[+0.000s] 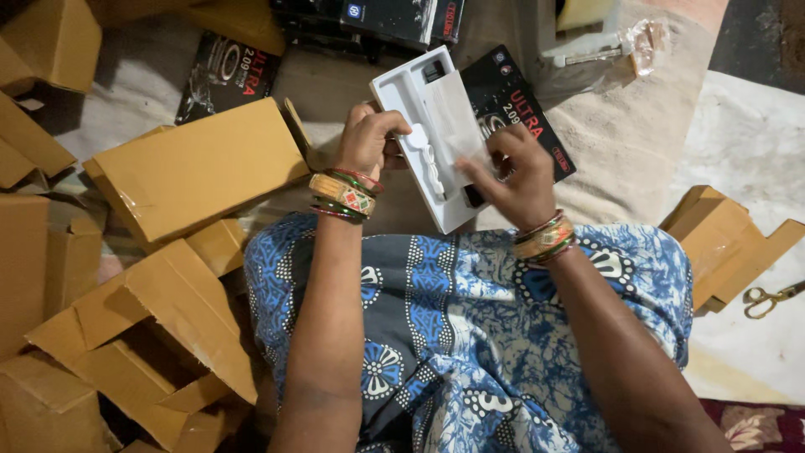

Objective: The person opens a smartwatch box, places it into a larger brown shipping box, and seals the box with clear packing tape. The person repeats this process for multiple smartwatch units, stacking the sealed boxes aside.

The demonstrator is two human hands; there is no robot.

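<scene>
Together, left hand (366, 138) and right hand (518, 178) grip white tray (436, 126).

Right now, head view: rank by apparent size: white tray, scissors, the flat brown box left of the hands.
1. Flat brown box: largest.
2. White tray: smaller, though held nearer the camera in both hands, so its true size is unsure.
3. Scissors: smallest, partly cut off by the frame edge.

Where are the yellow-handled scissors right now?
In the head view, the yellow-handled scissors lie at the far right edge on the pale floor covering, just right of a folded brown cardboard box, away from both hands.
</scene>
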